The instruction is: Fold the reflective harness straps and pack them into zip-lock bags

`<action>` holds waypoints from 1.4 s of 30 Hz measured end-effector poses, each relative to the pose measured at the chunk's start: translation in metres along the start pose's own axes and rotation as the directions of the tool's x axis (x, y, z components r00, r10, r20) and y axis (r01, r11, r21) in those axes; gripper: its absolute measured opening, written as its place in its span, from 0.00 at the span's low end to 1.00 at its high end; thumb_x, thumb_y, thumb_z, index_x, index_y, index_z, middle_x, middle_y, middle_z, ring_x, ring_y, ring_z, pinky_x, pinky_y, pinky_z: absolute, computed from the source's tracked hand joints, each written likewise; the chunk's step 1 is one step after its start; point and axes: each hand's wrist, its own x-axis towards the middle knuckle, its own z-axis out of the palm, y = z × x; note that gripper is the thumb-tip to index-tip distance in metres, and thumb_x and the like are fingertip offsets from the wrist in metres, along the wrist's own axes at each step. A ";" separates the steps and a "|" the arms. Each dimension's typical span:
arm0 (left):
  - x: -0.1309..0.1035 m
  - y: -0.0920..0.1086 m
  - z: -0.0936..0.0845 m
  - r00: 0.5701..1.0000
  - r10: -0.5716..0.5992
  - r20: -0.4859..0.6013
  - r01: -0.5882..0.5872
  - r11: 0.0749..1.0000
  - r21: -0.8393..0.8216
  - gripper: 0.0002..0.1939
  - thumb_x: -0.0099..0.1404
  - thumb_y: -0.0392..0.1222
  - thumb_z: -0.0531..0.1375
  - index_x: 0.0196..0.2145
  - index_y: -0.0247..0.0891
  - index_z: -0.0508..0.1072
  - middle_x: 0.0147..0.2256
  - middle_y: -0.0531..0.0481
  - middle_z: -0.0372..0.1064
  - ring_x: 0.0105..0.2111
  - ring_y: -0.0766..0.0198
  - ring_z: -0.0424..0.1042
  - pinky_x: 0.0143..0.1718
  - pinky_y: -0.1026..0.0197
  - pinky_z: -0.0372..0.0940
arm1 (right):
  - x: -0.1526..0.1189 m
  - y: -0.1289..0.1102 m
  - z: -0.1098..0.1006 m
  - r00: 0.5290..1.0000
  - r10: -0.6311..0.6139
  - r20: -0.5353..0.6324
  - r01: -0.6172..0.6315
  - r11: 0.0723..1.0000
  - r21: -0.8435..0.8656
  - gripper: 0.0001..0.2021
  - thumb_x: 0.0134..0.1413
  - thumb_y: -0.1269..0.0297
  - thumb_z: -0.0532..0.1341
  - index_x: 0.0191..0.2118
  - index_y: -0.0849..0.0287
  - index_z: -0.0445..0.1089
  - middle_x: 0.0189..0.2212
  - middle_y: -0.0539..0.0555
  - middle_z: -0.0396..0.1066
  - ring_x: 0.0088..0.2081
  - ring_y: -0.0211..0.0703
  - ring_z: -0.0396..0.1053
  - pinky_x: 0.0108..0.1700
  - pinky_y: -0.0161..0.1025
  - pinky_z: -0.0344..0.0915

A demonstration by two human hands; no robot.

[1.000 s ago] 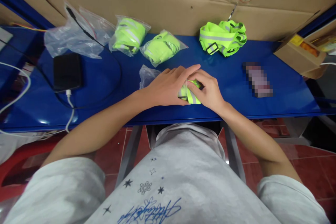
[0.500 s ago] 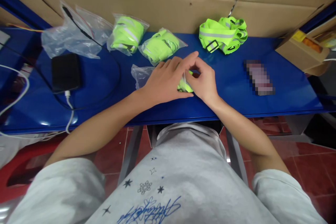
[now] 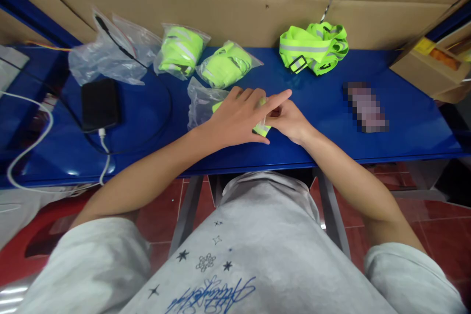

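Blue bench (image 3: 324, 117) carries a strap (image 3: 262, 129), seemingly being tucked into a bag (image 3: 201, 100). Left hand (image 3: 237, 117), fingers apart, covers it; right hand (image 3: 292, 121) fingers meet the strap, grip hidden. Next push likely needs the bag steadied.

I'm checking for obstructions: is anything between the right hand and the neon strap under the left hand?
No solid object visibly separates the right hand and the neon strap. The left hand covers much of the strap. A clear plastic bag shows beside the left hand; whether its film comes between right hand and strap is unclear.
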 end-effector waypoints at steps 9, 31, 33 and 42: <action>0.013 0.022 -0.003 0.995 -0.047 -0.084 0.054 0.994 0.091 0.53 0.70 0.53 0.68 0.81 0.42 0.43 0.58 0.30 0.70 0.53 0.37 0.72 0.55 0.41 0.63 | -0.003 -0.008 0.019 0.983 -0.088 -0.161 0.073 0.992 -0.098 0.07 0.54 0.75 0.62 0.39 0.57 0.70 0.35 0.49 0.71 0.40 0.42 0.70 0.42 0.40 0.69; 0.020 -0.078 -0.022 0.900 -0.288 0.327 0.415 0.339 -0.844 0.30 0.57 0.57 0.76 0.54 0.43 0.82 0.53 0.46 0.81 0.53 0.53 0.79 0.46 0.65 0.70 | 0.034 -0.052 -0.035 0.903 -0.010 0.430 0.014 1.000 -0.007 0.31 0.61 0.39 0.70 0.60 0.55 0.79 0.43 0.54 0.84 0.47 0.48 0.81 0.51 0.42 0.76; 0.013 -0.082 -0.016 0.868 -0.354 0.347 0.415 0.134 -0.900 0.31 0.58 0.61 0.75 0.53 0.43 0.82 0.52 0.45 0.82 0.51 0.53 0.80 0.46 0.62 0.73 | 0.036 -0.045 -0.032 0.912 -0.094 0.398 0.120 0.992 -0.042 0.31 0.55 0.40 0.74 0.57 0.56 0.81 0.41 0.53 0.84 0.44 0.46 0.81 0.51 0.42 0.75; -0.001 -0.081 -0.004 0.847 -0.349 0.400 0.370 -0.153 -0.916 0.22 0.63 0.61 0.72 0.41 0.39 0.84 0.38 0.44 0.84 0.40 0.52 0.83 0.42 0.56 0.77 | 0.025 -0.042 -0.030 0.873 -0.332 0.357 0.437 0.857 -0.271 0.15 0.62 0.49 0.71 0.41 0.56 0.84 0.41 0.54 0.83 0.44 0.45 0.78 0.51 0.41 0.71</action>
